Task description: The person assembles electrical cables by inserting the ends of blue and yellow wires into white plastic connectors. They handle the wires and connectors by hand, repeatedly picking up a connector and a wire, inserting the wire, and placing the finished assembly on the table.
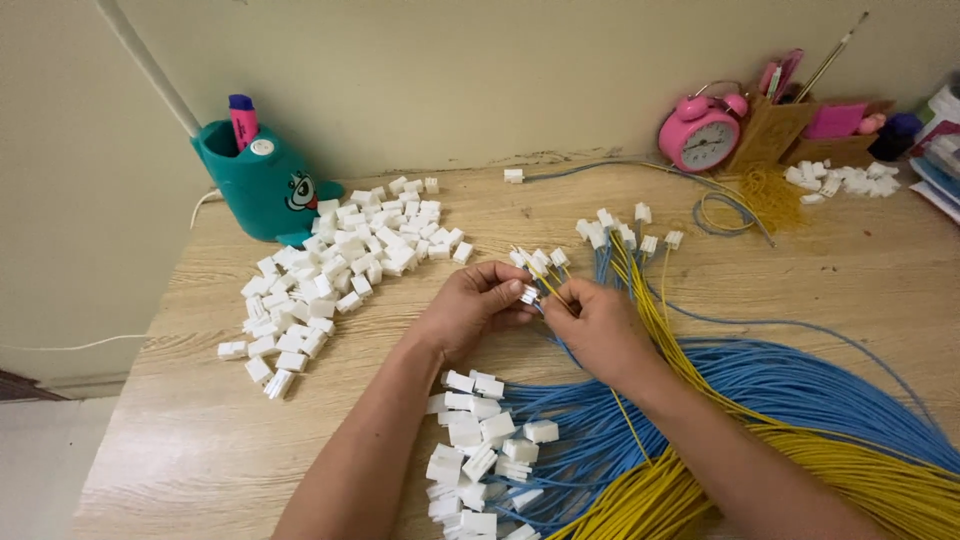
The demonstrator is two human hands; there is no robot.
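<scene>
Both hands meet mid-desk, left hand [470, 305] pinching a white connector housing [529, 295] while right hand [590, 322] grips a yellow wire [552, 290]; align the wire squarely with the housing.

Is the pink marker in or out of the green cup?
In. The pink marker stands upright with its lower end inside the green cup; only its top part pokes above the rim.

home desk doing piecework, pink twin-bell alarm clock [699, 133], teal cartoon pen holder [262, 183], light woodgrain tabletop [180, 440], piles of small white plastic connectors [335, 270]
</scene>
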